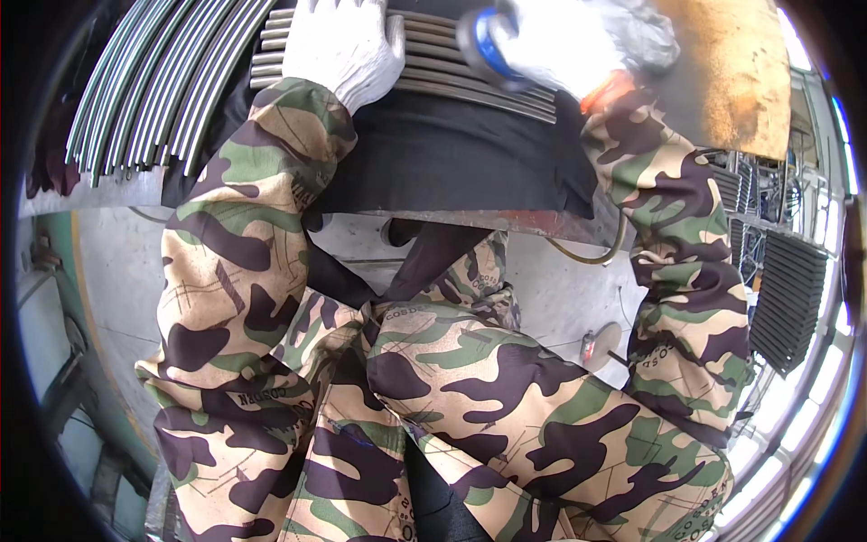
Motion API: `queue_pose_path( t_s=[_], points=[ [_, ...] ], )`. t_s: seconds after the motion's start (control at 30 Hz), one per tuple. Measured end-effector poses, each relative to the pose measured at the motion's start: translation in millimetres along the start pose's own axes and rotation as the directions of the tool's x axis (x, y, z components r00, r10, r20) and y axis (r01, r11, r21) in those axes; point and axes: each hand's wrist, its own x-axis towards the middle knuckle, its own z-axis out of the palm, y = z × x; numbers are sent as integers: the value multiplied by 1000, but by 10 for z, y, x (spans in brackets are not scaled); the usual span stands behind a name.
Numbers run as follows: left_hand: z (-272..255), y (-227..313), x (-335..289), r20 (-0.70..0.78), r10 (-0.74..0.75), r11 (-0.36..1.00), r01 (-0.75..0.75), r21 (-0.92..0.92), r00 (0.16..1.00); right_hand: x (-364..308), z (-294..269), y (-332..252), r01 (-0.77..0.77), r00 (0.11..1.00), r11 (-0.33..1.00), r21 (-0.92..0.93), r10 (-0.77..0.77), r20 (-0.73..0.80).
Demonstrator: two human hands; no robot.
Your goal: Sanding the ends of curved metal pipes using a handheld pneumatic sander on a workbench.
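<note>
Covering rods point(433, 51), left hand point(346, 45) lies flat, thumb apart; right fingers point(528, 50) clamp blue tool point(492, 42).

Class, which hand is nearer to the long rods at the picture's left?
Left: the left hand is just right of the long rods; the right hand, holding a blue tool, is farther right.

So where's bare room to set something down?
The black cloth between the sleeves, nearer than the rods under the left hand, is free; the brown board right of the right hand looks bare. More rods crowd the upper left.
</note>
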Motion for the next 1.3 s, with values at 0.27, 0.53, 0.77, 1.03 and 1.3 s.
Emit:
queue_pose_path(
  t_s=[0.27,0.53,0.77,1.03,1.3],
  points=[
    [99,-105,112,-5,94,995,-94,24,996,-333,-36,287,99,995,995,6,-99,-35],
    [108,-180,153,-66,81,997,-80,8,995,-376,-109,376,186,972,982,-23,-187,-141],
    [49,-219,161,-35,84,996,-85,-41,996,-397,-217,237,135,987,991,13,-133,-85],
    [66,-142,89,-84,110,977,-123,-173,990,-357,28,97,49,998,999,-3,-49,32],
    [-335,-591,-18,224,282,949,-237,-208,933,-222,166,149,2,1000,1000,3,-2,26]
  ],
)
